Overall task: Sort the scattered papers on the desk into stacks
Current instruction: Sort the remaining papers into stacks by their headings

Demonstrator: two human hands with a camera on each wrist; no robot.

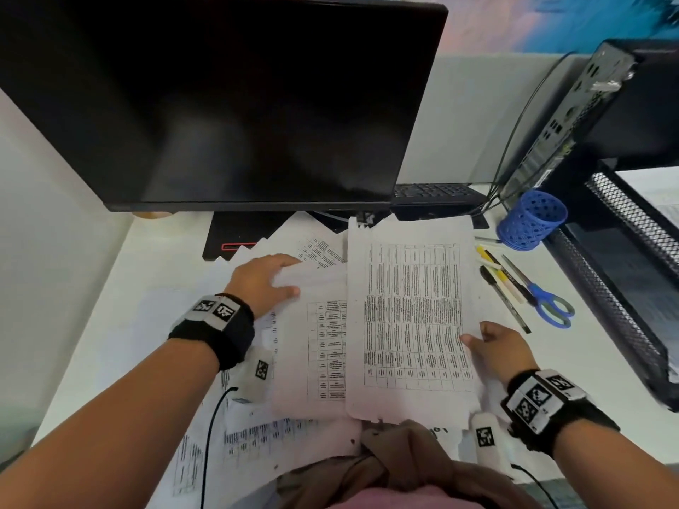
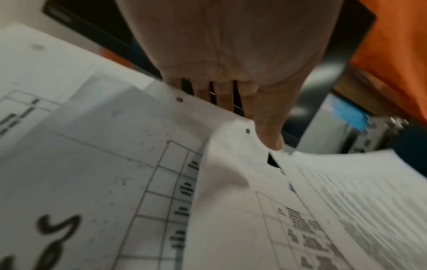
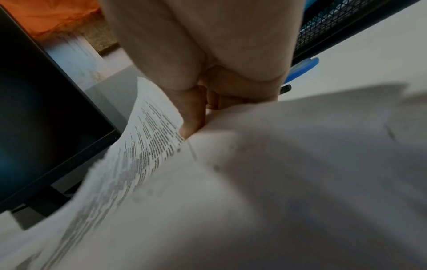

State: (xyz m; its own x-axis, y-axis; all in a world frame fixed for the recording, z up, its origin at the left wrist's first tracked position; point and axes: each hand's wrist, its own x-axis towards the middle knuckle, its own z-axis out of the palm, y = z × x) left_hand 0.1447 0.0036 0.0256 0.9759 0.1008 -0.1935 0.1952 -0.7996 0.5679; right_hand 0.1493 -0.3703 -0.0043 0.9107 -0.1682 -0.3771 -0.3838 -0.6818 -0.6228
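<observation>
While blur hides the print, your left hand [image 1: 262,282] pinches a sheet bundle [image 1: 312,347]; your right hand [image 1: 501,349] grips the table-printed stack [image 1: 411,317] above tabletop [image 1: 595,347] papers [image 1: 264,439].

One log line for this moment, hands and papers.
left hand: grips white printed table sheets | right hand: grips denser printed table stack | loose papers: unsorted beneath

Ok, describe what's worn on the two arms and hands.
Both forearms are bare, no sleeves. Each wrist has a black band carrying grey blocks printed with black-and-white square markers. A thin black cable trails from the left one. The left hand and right hand wear nothing.
</observation>
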